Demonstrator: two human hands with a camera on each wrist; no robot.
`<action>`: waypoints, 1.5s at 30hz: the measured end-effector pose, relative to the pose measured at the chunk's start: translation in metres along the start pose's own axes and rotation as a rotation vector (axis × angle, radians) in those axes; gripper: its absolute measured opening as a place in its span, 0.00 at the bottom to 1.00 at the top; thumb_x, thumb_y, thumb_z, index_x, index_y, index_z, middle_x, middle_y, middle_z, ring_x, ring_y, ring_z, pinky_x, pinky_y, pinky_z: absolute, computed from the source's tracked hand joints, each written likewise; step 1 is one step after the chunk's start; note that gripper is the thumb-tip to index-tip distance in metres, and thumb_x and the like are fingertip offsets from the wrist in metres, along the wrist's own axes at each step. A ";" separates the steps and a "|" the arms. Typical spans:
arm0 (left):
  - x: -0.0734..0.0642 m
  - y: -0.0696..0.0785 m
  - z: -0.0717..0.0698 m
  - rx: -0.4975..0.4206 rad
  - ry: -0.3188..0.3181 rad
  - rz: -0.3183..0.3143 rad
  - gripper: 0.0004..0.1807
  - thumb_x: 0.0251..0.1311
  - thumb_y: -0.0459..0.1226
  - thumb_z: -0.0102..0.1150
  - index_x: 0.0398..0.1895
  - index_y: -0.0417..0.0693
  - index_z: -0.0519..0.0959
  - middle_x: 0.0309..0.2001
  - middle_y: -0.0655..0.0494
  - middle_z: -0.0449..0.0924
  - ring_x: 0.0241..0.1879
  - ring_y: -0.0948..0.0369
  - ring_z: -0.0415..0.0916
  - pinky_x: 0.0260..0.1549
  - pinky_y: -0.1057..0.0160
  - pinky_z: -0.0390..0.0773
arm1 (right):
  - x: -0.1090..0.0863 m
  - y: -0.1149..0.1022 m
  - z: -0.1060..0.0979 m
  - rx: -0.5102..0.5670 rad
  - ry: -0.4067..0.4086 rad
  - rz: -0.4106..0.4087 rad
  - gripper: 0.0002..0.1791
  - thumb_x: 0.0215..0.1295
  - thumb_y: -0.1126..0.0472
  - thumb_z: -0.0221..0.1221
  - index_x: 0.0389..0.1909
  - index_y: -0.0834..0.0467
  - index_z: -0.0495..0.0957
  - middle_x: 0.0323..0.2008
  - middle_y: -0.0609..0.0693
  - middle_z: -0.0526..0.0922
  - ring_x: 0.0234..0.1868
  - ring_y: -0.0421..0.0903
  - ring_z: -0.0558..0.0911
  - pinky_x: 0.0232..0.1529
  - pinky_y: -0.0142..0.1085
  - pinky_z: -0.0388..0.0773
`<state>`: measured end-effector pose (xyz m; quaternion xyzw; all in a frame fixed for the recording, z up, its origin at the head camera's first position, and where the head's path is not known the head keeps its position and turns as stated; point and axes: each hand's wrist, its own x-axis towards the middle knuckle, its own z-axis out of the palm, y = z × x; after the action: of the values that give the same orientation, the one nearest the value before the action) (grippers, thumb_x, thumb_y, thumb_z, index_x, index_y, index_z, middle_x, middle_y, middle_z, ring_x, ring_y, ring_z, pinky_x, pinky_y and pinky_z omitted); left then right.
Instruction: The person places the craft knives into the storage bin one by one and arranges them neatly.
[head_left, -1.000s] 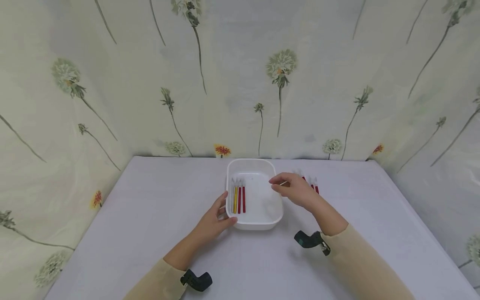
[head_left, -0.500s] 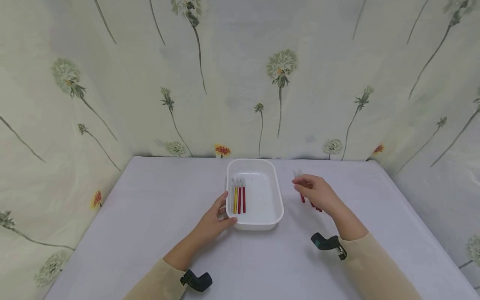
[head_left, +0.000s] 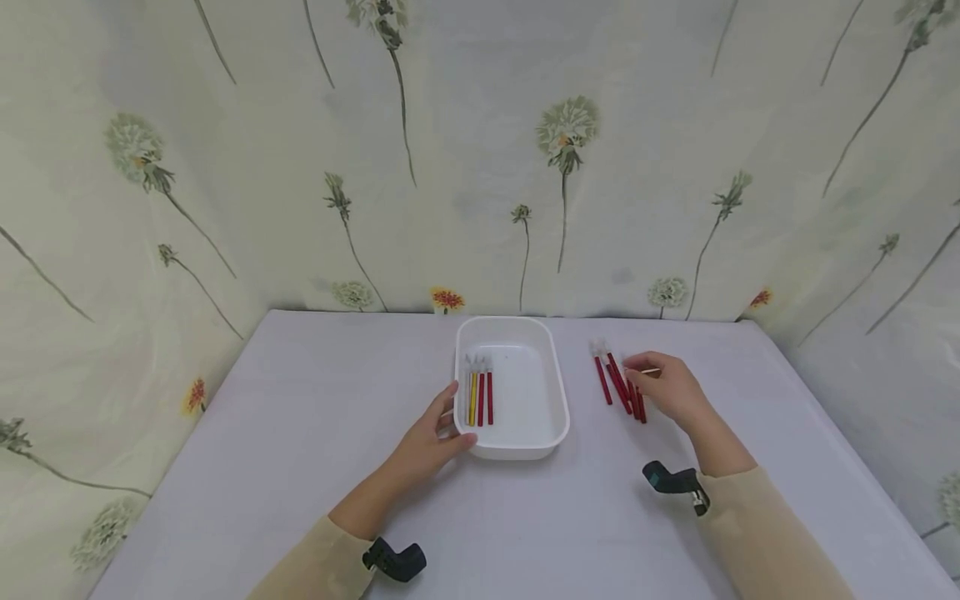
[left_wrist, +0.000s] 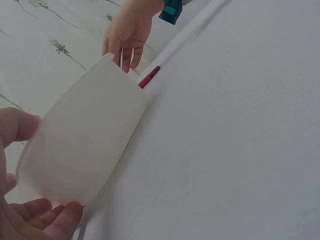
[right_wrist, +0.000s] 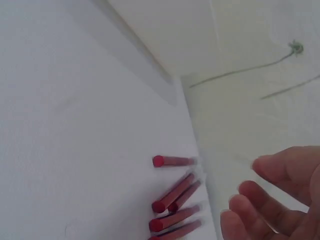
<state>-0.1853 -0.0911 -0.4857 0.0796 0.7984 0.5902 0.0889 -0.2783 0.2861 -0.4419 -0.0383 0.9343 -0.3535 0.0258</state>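
Observation:
My left hand (head_left: 431, 429) grips the near-left corner of a white plastic tray (head_left: 517, 452), thumb at the near rim and fingers along the side. In the left wrist view its fingers press the tray wall (left_wrist: 85, 135). Inside the tray, a yellow pen-like stick (head_left: 472, 400) and two red ones (head_left: 481, 400) lie side by side, clear caps pointing away. My right hand (head_left: 667, 387) hovers over several red pen-like sticks (head_left: 617, 383) on the table. Its thumb and fingers are loosely bent and apart, with nothing between them in the right wrist view (right_wrist: 280, 200).
A white cloth covers the table (head_left: 322, 375). Behind its far edge hangs a backdrop (head_left: 465, 167) printed with dandelions. Black wrist mounts (head_left: 393, 560) sit at both sleeves. The loose red sticks lie to the right of the tray, some overlapping.
My right hand has moved from over the tray's right rim out to the right, over the loose red sticks, uncovering more of them. The left hand and tray stay in place.

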 end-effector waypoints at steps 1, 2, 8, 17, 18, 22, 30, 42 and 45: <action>0.000 0.000 0.000 0.000 0.000 0.002 0.46 0.55 0.43 0.63 0.72 0.62 0.46 0.69 0.50 0.54 0.64 0.51 0.60 0.54 0.53 0.71 | 0.001 0.003 0.000 -0.003 0.006 0.008 0.18 0.67 0.54 0.51 0.53 0.59 0.73 0.50 0.59 0.76 0.46 0.54 0.77 0.42 0.46 0.78; 0.000 0.000 0.000 0.000 0.000 0.004 0.46 0.55 0.43 0.63 0.72 0.61 0.46 0.69 0.50 0.55 0.64 0.51 0.60 0.53 0.53 0.71 | 0.002 0.006 -0.001 -0.004 0.008 0.016 0.18 0.67 0.54 0.51 0.53 0.59 0.73 0.50 0.59 0.76 0.46 0.54 0.77 0.42 0.46 0.78; 0.000 0.001 0.000 -0.002 0.001 0.003 0.46 0.55 0.43 0.63 0.72 0.61 0.46 0.69 0.50 0.54 0.64 0.52 0.60 0.53 0.53 0.72 | 0.004 0.022 0.000 -0.019 0.013 0.035 0.17 0.67 0.57 0.52 0.52 0.61 0.73 0.48 0.60 0.76 0.44 0.54 0.77 0.40 0.43 0.78; 0.000 0.002 0.000 -0.004 -0.001 -0.011 0.46 0.55 0.43 0.63 0.72 0.64 0.46 0.69 0.51 0.54 0.64 0.52 0.60 0.54 0.53 0.71 | 0.007 0.035 0.004 0.004 -0.018 0.071 0.17 0.67 0.58 0.52 0.54 0.62 0.73 0.49 0.61 0.75 0.43 0.53 0.77 0.35 0.36 0.76; -0.001 0.003 0.000 -0.003 -0.002 -0.013 0.46 0.55 0.43 0.63 0.72 0.65 0.46 0.69 0.51 0.54 0.64 0.52 0.60 0.54 0.53 0.71 | 0.008 0.036 0.004 0.006 -0.019 0.076 0.17 0.67 0.58 0.52 0.54 0.61 0.73 0.48 0.61 0.75 0.42 0.53 0.77 0.35 0.36 0.76; -0.001 0.003 0.000 0.000 0.000 -0.016 0.46 0.55 0.44 0.63 0.72 0.64 0.46 0.69 0.52 0.54 0.65 0.52 0.59 0.54 0.53 0.71 | 0.009 0.038 0.005 0.013 -0.031 0.077 0.18 0.67 0.58 0.52 0.54 0.62 0.72 0.49 0.62 0.74 0.42 0.53 0.76 0.35 0.37 0.76; -0.001 0.003 0.000 0.009 0.002 -0.016 0.46 0.54 0.43 0.63 0.72 0.63 0.46 0.69 0.51 0.54 0.65 0.53 0.59 0.54 0.53 0.71 | 0.015 0.048 0.006 -0.013 -0.050 0.076 0.19 0.66 0.59 0.54 0.56 0.61 0.72 0.50 0.63 0.74 0.47 0.55 0.74 0.40 0.41 0.73; -0.002 0.004 0.002 0.024 0.017 -0.010 0.46 0.55 0.43 0.63 0.72 0.65 0.46 0.69 0.51 0.55 0.64 0.52 0.60 0.53 0.53 0.71 | 0.019 0.049 0.004 -0.126 -0.072 0.076 0.21 0.62 0.59 0.57 0.55 0.61 0.72 0.46 0.65 0.78 0.42 0.55 0.77 0.39 0.46 0.75; -0.002 0.003 0.002 0.024 0.015 -0.011 0.46 0.55 0.42 0.63 0.72 0.64 0.46 0.69 0.51 0.54 0.64 0.52 0.60 0.53 0.53 0.71 | 0.020 0.048 0.003 -0.141 -0.091 0.098 0.21 0.62 0.58 0.56 0.56 0.60 0.72 0.45 0.64 0.78 0.40 0.53 0.78 0.38 0.45 0.76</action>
<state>-0.1832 -0.0888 -0.4829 0.0719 0.8064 0.5808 0.0851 -0.3002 0.3178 -0.4762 -0.0103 0.9554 -0.2833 0.0825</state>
